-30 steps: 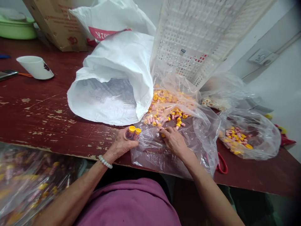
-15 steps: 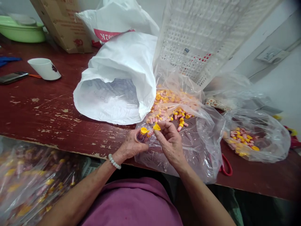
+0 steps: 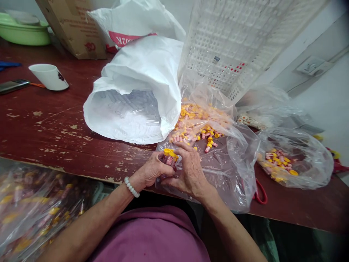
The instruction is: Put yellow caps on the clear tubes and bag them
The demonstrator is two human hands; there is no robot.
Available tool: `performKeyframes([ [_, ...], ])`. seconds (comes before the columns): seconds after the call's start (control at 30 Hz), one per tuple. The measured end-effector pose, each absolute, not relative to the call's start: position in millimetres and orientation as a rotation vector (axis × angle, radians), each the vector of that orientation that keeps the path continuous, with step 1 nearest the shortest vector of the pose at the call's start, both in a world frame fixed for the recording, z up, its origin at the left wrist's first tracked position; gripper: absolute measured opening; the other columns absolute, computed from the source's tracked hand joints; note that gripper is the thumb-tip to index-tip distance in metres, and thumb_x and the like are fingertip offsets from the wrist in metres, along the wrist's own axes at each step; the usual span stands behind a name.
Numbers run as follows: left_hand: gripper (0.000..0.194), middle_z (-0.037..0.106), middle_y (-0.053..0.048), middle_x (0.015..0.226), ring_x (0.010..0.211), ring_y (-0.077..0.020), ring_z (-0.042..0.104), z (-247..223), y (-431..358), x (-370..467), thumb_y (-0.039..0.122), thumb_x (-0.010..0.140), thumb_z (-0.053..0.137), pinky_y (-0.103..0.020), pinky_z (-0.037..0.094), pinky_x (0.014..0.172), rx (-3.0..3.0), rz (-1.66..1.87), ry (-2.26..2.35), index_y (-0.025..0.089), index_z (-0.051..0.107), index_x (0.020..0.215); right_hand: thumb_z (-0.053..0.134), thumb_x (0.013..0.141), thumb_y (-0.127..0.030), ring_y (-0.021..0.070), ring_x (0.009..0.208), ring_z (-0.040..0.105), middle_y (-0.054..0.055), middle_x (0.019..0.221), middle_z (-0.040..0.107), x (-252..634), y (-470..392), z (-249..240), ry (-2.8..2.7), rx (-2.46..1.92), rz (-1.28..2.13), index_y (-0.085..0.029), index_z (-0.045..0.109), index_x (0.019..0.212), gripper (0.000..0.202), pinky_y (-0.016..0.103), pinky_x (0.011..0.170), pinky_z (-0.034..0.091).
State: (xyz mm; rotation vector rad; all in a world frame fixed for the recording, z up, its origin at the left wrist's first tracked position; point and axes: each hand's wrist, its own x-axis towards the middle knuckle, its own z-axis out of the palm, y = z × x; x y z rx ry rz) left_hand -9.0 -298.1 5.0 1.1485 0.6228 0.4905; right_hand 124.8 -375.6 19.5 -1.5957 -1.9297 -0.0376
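My left hand [image 3: 152, 170], with a beaded bracelet at the wrist, is closed around a small bunch of clear tubes with yellow caps [image 3: 169, 157]. Pink patterned pieces show below the caps. My right hand [image 3: 188, 171] curls against the same bunch, fingers by the caps and thumb lower down; its exact contact is partly hidden. Just beyond, a clear plastic bag [image 3: 234, 174] lies spread with many loose yellow-capped pink pieces [image 3: 191, 112] in and on it. Left of that, an open white sack [image 3: 136, 69] holds clear empty tubes [image 3: 139, 105].
A white perforated crate [image 3: 218, 43] stands behind the bag. To the right are another clear bag [image 3: 313, 167] of capped pieces and a red handle [image 3: 261, 193]. A cup [image 3: 49, 77] and phone [image 3: 13, 86] lie left. Bagged filled tubes [image 3: 40, 211] sit below the table edge.
My right hand held a single yellow cap piece beside the bunch; now it is against the bunch, its thumb lower. More yellow caps show together at the tube tops.
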Motion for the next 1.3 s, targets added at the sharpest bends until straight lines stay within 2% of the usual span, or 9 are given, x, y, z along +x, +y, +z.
performKeyframes([
  [0.3,0.02,0.051,0.004,0.062,0.055,-0.0078,0.043,9.7,-297.8,-6.7,0.004,0.05,0.058,-0.021,0.034,0.052,1.086,0.483,0.633,0.012,0.057,0.068,0.078,0.057,-0.043,0.0284,0.117,0.045,0.013,0.122,0.052,124.3,-369.0,16.8,-1.895,-1.512,0.009,-0.019,0.04,0.125,0.081,0.045,0.099,0.036],
  [0.53,0.02,0.051,0.004,0.06,0.054,-0.0072,0.043,8.5,-302.1,-3.1,0.002,0.046,0.056,-0.02,0.033,0.052,0.991,0.496,0.616,0.012,0.056,0.063,0.073,0.061,-0.032,0.0277,0.118,0.045,0.013,0.127,0.05,115.5,-372.4,4.0,-1.872,-1.504,0.002,-0.019,0.039,0.127,0.075,0.045,0.099,0.036],
  [0.77,0.021,0.055,0.003,0.063,0.058,-0.0086,0.046,8.8,-303.7,2.7,0.002,0.045,0.054,-0.021,0.036,0.054,0.949,0.501,0.589,0.012,0.058,0.063,0.067,0.062,-0.033,0.0268,0.107,0.053,0.01,0.113,0.06,113.9,-370.3,0.2,-1.797,-1.552,-0.081,-0.021,0.051,0.115,0.057,0.043,0.095,0.037],
  [0.97,0.019,0.055,0.003,0.062,0.057,-0.0085,0.046,6.5,-301.5,-1.1,0.002,0.047,0.056,-0.021,0.035,0.054,1.0,0.507,0.6,0.012,0.058,0.064,0.07,0.06,-0.036,0.0273,0.116,0.047,0.01,0.127,0.053,120.1,-366.1,1.4,-1.877,-1.578,0.02,-0.021,0.046,0.123,0.069,0.043,0.099,0.033],
  [1.13,0.023,0.057,0.003,0.063,0.058,-0.0094,0.05,3.7,-305.3,1.8,0.002,0.045,0.056,-0.02,0.038,0.054,0.928,0.487,0.616,0.011,0.06,0.066,0.069,0.058,-0.033,0.0252,0.1,0.054,0.008,0.104,0.062,121.4,-361.7,-1.1,-1.904,-1.553,0.099,-0.02,0.053,0.109,0.055,0.04,0.092,0.038],
  [1.17,0.024,0.058,0.002,0.063,0.058,-0.0098,0.051,2.4,-305.9,2.7,0.003,0.045,0.056,-0.021,0.039,0.054,0.907,0.479,0.614,0.012,0.06,0.067,0.071,0.058,-0.035,0.0254,0.1,0.054,0.008,0.104,0.062,123.4,-361.9,-0.1,-1.925,-1.554,0.118,-0.02,0.054,0.109,0.056,0.041,0.092,0.039],
  [1.23,0.022,0.057,0.002,0.062,0.056,-0.0098,0.051,-0.7,-305.5,3.4,0.004,0.046,0.058,-0.021,0.04,0.053,0.897,0.478,0.628,0.012,0.059,0.067,0.075,0.056,-0.043,0.0266,0.109,0.051,0.011,0.116,0.057,134.4,-363.2,2.9,-1.966,-1.547,0.169,-0.02,0.051,0.117,0.07,0.041,0.094,0.038],
  [1.3,0.02,0.056,0.002,0.061,0.053,-0.01,0.051,-3.2,-302.9,2.2,0.008,0.048,0.062,-0.022,0.041,0.049,0.917,0.48,0.69,0.013,0.059,0.067,0.073,0.061,-0.049,0.0262,0.117,0.046,0.013,0.128,0.049,157.4,-364.4,5.4,-1.904,-1.596,0.187,-0.021,0.045,0.127,0.078,0.041,0.095,0.038],
])
